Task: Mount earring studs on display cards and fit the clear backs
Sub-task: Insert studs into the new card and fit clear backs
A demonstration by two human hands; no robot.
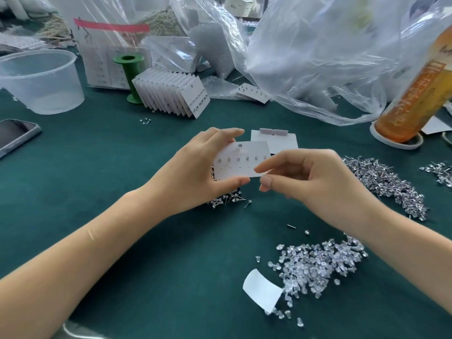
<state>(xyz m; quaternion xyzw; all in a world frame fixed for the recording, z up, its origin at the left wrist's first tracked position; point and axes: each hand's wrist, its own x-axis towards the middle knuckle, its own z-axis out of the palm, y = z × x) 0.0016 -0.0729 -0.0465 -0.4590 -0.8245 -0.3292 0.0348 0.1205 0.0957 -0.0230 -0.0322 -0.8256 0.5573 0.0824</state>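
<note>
display card (241, 165) held flat, long axis sideways

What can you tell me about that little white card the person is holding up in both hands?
The small white rectangular display card looks like thin stiff paper with rounded corners. One row of six small studs runs across its middle; below are rows of tiny punched holes, still unfilled. Faint print and a hanging hole sit near its top edge. It is held above the green cloth, slightly tilted. The left hand pinches its left side, and the right hand touches its lower right corner.
</note>
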